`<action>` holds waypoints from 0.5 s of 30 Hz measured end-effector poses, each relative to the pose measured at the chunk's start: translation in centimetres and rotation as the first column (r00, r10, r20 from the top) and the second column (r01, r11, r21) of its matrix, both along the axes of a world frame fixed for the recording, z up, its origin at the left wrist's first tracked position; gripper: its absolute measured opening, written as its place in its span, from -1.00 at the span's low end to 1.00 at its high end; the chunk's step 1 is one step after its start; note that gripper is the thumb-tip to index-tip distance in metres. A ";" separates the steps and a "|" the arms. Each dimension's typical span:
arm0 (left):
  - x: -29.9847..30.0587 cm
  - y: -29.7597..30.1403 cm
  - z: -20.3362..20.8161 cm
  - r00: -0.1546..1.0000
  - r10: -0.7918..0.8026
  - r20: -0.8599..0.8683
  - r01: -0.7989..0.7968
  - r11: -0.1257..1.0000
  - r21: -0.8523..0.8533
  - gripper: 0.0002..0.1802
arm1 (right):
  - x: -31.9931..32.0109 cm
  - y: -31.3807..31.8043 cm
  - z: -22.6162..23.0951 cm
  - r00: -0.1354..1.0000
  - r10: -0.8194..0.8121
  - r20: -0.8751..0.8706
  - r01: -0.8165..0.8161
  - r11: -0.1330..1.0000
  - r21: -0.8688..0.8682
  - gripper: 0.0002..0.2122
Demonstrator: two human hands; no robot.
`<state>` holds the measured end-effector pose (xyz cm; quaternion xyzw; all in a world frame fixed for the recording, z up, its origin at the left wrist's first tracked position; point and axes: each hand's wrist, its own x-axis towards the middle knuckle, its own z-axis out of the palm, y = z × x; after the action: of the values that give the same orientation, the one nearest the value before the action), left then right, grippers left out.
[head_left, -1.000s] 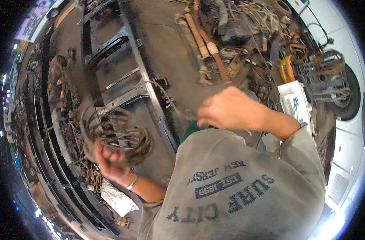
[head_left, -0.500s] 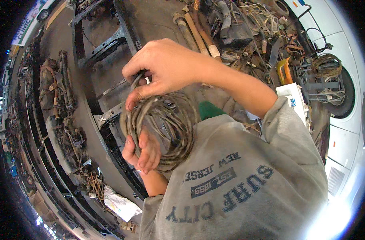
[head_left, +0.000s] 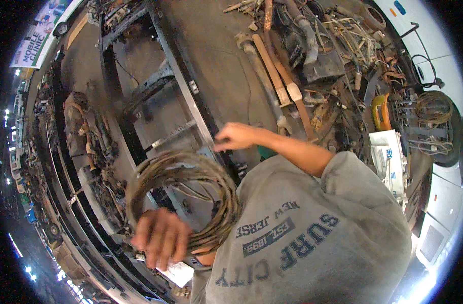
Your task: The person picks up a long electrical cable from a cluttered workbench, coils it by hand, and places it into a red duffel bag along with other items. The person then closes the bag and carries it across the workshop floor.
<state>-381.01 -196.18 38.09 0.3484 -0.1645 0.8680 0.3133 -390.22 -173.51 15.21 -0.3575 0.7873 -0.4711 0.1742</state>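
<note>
A thick coil of dirty grey-brown cable (head_left: 224, 187) hangs in front of my body, in many loops around an open middle. My left hand (head_left: 160, 238) is closed over the coil's lower left side, its fingers wrapped round the strands and somewhat blurred. Beyond the coil's upper right edge, my right hand (head_left: 237, 137) is apart from the loops. Its fingers are bent, with a small gap between thumb and forefinger, and no cable shows in them.
A black metal vehicle frame (head_left: 183, 86) runs under and past the coil. Scrap parts, with long pipes (head_left: 272, 71), lie on the floor at the far right. A white vehicle (head_left: 444, 202) stands along the right, near an orange-yellow piece (head_left: 380, 112) and a white box (head_left: 386, 147).
The coil has swung down and left with my left hand and now shows its round opening. My right hand has let go of the cable and drawn back to the right and lower.
</note>
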 end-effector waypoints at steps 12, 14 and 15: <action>-14.6 -13.2 5.2 0.326 0.945 0.029 -0.755 0.279 -0.593 -0.74 | -9.9 16.1 -5.4 0.963 -0.265 0.053 0.227 0.898 0.376 -0.71; -17.6 -13.2 3.9 -0.010 0.947 -0.320 -0.637 -0.252 -0.728 -0.66 | -14.8 13.0 -0.2 0.983 -0.037 -0.182 0.098 0.935 0.340 -0.84; -18.9 -12.8 3.0 -0.171 0.872 -0.459 -0.470 -0.481 -0.740 -0.62 | -17.3 11.4 3.4 0.971 0.047 -0.234 0.032 0.946 0.323 -0.86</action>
<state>-399.93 -209.02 41.12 -0.0545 0.5027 0.7790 -0.3708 -407.49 -162.16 18.65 -0.3811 0.8678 -0.2882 0.1364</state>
